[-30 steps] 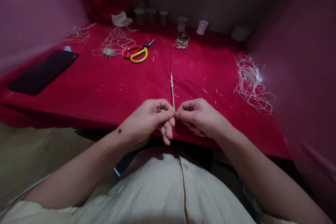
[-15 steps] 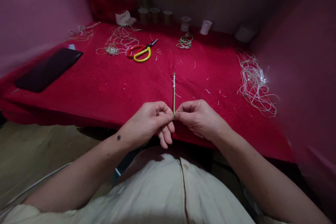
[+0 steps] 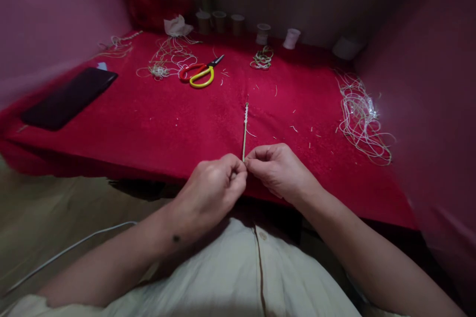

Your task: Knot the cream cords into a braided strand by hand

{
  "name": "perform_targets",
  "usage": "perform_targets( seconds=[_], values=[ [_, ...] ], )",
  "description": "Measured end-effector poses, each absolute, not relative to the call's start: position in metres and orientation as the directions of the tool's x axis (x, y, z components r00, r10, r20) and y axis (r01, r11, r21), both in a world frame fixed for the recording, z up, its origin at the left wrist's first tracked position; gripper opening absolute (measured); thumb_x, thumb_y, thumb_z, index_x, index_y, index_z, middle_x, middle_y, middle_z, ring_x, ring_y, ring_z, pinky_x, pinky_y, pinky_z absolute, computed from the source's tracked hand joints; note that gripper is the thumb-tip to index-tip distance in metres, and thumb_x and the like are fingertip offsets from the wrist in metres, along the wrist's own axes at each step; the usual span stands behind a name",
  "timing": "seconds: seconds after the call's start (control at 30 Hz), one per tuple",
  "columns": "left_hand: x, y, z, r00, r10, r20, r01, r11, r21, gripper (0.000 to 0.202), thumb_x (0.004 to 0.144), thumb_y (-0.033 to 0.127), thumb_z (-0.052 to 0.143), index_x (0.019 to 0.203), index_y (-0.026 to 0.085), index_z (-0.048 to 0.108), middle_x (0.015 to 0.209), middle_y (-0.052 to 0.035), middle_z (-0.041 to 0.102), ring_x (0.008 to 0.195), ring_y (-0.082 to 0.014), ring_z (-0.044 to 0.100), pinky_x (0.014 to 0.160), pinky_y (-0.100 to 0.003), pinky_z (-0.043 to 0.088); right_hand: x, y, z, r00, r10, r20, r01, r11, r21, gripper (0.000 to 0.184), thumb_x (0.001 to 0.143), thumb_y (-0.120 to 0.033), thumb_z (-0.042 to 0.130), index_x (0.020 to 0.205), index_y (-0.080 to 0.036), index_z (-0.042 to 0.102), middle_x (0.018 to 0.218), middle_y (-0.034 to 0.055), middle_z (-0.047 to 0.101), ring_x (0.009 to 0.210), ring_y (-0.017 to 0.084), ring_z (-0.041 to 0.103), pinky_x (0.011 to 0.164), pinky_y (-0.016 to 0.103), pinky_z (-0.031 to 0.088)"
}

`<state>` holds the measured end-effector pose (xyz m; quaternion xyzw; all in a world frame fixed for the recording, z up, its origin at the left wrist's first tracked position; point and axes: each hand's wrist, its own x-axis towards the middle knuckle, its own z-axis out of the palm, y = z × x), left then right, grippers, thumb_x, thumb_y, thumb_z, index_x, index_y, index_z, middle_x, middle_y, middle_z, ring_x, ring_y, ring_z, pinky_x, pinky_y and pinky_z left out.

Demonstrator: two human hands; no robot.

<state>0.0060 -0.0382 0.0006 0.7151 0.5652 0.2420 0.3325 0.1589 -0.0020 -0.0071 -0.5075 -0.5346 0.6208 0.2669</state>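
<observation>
A thin knotted cord (image 3: 245,126), yellow-green with a white braided stretch at its far end, runs taut from the red table (image 3: 156,124) toward me. My left hand (image 3: 212,193) and my right hand (image 3: 277,168) meet at its near end, at the table's front edge. Both pinch the cord between thumb and fingers, knuckles almost touching. The left hand is turned back up, its fingers curled under and partly hidden.
Red-and-yellow scissors (image 3: 199,73) lie at the back left beside loose string tangles (image 3: 163,62). A dark flat phone-like slab (image 3: 69,96) lies far left. Several thread spools (image 3: 262,33) line the back wall. A pile of pale cord (image 3: 359,116) lies at right.
My left hand has rotated palm down and drawn its fingers in over the cord's near end. The right hand stayed put, and the cord stays stretched.
</observation>
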Motion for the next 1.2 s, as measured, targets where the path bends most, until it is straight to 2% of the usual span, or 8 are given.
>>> perform_targets(
  seconds=[0.17, 0.3, 0.37, 0.5, 0.63, 0.73, 0.83, 1.2],
  values=[
    [0.012, -0.052, -0.015, 0.276, 0.93, 0.241, 0.782, -0.364, 0.506, 0.013, 0.087, 0.018, 0.045, 0.08, 0.015, 0.056, 0.06, 0.0013, 0.058, 0.048, -0.0096, 0.052, 0.049, -0.022, 0.037, 0.156, -0.004, 0.003, -0.363, 0.824, -0.435, 0.073, -0.44, -0.895, 0.012, 0.07, -0.016, 0.057, 0.058, -0.014, 0.056, 0.04, -0.0084, 0.041, 0.033, 0.002, 0.03, 0.034, 0.017, 0.022],
    [0.015, -0.058, -0.019, 0.334, 0.907, 0.256, 0.826, -0.412, 0.383, 0.024, 0.093, 0.023, 0.038, 0.084, 0.013, 0.058, 0.067, -0.0043, 0.062, 0.054, -0.0128, 0.057, 0.053, -0.025, 0.04, 0.156, -0.003, 0.014, -0.363, 0.779, -0.512, 0.022, -0.542, -0.84, 0.016, 0.071, -0.015, 0.059, 0.056, -0.014, 0.054, 0.036, -0.0091, 0.04, 0.027, 0.001, 0.027, 0.03, 0.016, 0.018],
    [0.015, -0.058, -0.015, 0.381, 0.905, 0.188, 0.801, -0.425, 0.422, 0.026, 0.093, 0.023, 0.037, 0.084, 0.012, 0.059, 0.07, -0.0064, 0.063, 0.058, -0.0138, 0.058, 0.056, -0.025, 0.041, 0.157, -0.002, 0.015, -0.37, 0.769, -0.521, 0.015, -0.556, -0.831, 0.015, 0.071, -0.014, 0.06, 0.057, -0.014, 0.055, 0.035, -0.0088, 0.042, 0.026, 0.001, 0.027, 0.028, 0.016, 0.017],
    [0.006, -0.053, 0.001, 0.504, 0.864, -0.005, 0.61, -0.352, 0.71, 0.017, 0.089, 0.02, 0.046, 0.078, 0.016, 0.059, 0.069, -0.0025, 0.063, 0.06, -0.0113, 0.058, 0.056, -0.021, 0.043, 0.159, -0.002, 0.012, -0.376, 0.759, -0.532, 0.027, -0.565, -0.825, 0.011, 0.07, -0.013, 0.061, 0.06, -0.013, 0.056, 0.033, -0.0092, 0.041, 0.025, 0.001, 0.026, 0.028, 0.015, 0.015],
    [-0.004, -0.038, 0.015, 0.149, 0.968, -0.202, 0.39, 0.13, 0.912, 0.01, 0.086, 0.025, 0.052, 0.091, 0.018, 0.055, 0.055, 0.0031, 0.058, 0.041, -0.0097, 0.053, 0.039, -0.019, 0.04, 0.162, -0.001, 0.01, -0.393, 0.76, -0.518, 0.038, -0.549, -0.835, 0.01, 0.07, -0.017, 0.063, 0.063, -0.014, 0.056, 0.034, -0.0097, 0.039, 0.027, 0.001, 0.026, 0.029, 0.015, 0.016],
    [-0.002, -0.027, 0.015, 0.195, 0.896, -0.399, 0.087, 0.39, 0.917, 0.013, 0.084, 0.022, 0.053, 0.095, 0.015, 0.052, 0.056, 0.0014, 0.062, 0.045, -0.0134, 0.061, 0.046, -0.023, 0.051, 0.163, -0.001, 0.01, -0.421, 0.771, -0.478, 0.048, -0.507, -0.861, 0.013, 0.069, -0.02, 0.065, 0.063, -0.013, 0.057, 0.035, -0.0094, 0.04, 0.027, 0.001, 0.026, 0.03, 0.016, 0.016],
    [0.004, -0.021, 0.009, 0.314, 0.831, -0.459, -0.035, 0.493, 0.869, 0.01, 0.081, 0.021, 0.057, 0.085, 0.012, 0.052, 0.062, -0.0013, 0.064, 0.051, -0.0144, 0.065, 0.053, -0.027, 0.056, 0.163, -0.001, 0.008, -0.433, 0.782, -0.449, 0.081, -0.462, -0.883, 0.014, 0.071, -0.02, 0.062, 0.061, -0.013, 0.056, 0.035, -0.0091, 0.041, 0.028, 0.001, 0.026, 0.031, 0.017, 0.018],
    [0.007, -0.019, 0.011, 0.272, 0.861, -0.429, 0.177, 0.393, 0.902, 0.006, 0.081, 0.019, 0.054, 0.076, 0.016, 0.051, 0.05, 0.0052, 0.054, 0.034, -0.0074, 0.048, 0.034, -0.02, 0.045, 0.162, 0.0, 0.0, -0.346, 0.869, -0.354, 0.352, -0.23, -0.907, 0.011, 0.071, -0.02, 0.055, 0.062, -0.015, 0.056, 0.046, -0.0058, 0.043, 0.04, 0.004, 0.032, 0.039, 0.018, 0.023]
  ],
)
